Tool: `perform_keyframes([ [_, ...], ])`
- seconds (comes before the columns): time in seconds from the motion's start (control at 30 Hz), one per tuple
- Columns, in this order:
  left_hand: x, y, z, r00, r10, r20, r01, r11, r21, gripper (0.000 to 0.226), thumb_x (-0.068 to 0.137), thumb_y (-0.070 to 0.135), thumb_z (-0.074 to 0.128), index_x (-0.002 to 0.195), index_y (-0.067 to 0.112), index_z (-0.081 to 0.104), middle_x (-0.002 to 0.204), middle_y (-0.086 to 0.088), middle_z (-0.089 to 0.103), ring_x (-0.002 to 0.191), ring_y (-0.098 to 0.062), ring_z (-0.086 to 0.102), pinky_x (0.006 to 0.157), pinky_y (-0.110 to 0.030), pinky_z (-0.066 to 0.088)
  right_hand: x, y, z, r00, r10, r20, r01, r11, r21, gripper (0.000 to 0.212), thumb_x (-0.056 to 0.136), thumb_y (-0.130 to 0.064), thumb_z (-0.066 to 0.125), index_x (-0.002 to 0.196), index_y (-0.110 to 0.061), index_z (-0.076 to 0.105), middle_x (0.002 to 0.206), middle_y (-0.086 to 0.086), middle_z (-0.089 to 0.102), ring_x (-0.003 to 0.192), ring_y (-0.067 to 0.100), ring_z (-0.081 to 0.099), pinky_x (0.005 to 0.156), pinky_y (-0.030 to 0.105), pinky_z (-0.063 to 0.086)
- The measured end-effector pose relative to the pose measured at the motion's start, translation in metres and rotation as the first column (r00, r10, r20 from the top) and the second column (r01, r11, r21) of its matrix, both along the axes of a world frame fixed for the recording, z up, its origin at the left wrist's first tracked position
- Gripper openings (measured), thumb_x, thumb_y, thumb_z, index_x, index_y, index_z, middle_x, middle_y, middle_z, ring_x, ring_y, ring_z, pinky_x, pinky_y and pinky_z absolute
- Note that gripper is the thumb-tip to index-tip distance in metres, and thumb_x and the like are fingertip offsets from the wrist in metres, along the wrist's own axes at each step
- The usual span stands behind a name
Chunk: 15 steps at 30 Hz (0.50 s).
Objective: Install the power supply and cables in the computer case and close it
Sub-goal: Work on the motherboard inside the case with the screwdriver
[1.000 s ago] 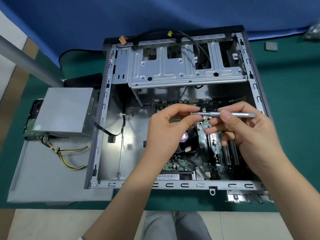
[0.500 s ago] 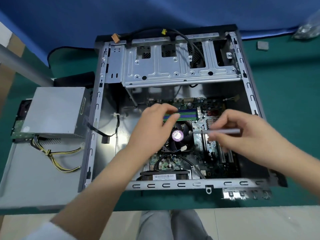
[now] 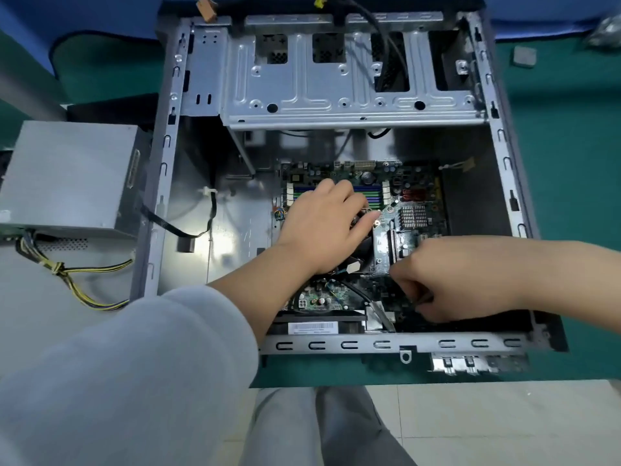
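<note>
While the computer case lies open on its side on the green mat, both hands are kept inside it over the motherboard. The left hand is laid palm down on the CPU cooler, its fingers straight and close together, the tips reaching the right edge of the cooler. The right hand is curled at the near right part of the board, and a thin dark tool is pinched in its fingers; only a short piece of the tool can be seen. The power supply is seen outside the case, just beside its left wall, with its yellow and black cables trailing nearer on the grey side panel. A drive cage fills the far part of the case.
</note>
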State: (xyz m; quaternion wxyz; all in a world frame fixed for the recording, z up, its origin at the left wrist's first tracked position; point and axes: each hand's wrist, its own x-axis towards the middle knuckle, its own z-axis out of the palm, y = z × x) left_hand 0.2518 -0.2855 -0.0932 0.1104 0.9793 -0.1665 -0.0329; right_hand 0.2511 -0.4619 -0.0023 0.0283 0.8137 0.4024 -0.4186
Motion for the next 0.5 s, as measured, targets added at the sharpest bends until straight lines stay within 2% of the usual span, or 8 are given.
perform_keyframes([
  [0.07, 0.000, 0.000, -0.001, 1.000, 0.008, 0.009, -0.008, 1.000, -0.013, 0.047, 0.097, 0.052, 0.026, 0.107, 0.023, 0.061, 0.102, 0.004, 0.057, 0.095, -0.018, 0.048, 0.068, -0.026, 0.030, 0.000, 0.000, -0.005, 1.000, -0.009, -0.018, 0.009, 1.000, -0.020, 0.020, 0.080, -0.026, 0.060, 0.071, -0.026, 0.043, 0.069, -0.009, 0.050, 0.063, 0.008, 0.048, 0.059, 0.031, 0.042],
  [0.5, -0.001, 0.000, -0.001, 0.999, 0.044, 0.010, -0.043, 0.996, -0.074, 0.045, 0.097, 0.052, 0.031, 0.109, 0.023, 0.063, 0.102, 0.004, 0.057, 0.096, -0.017, 0.049, 0.071, -0.027, 0.036, 0.002, -0.004, -0.020, 0.999, 0.018, -0.031, -0.020, 0.997, -0.072, 0.022, 0.083, -0.027, 0.058, 0.071, -0.027, 0.040, 0.069, -0.010, 0.047, 0.061, 0.005, 0.044, 0.056, 0.028, 0.038],
])
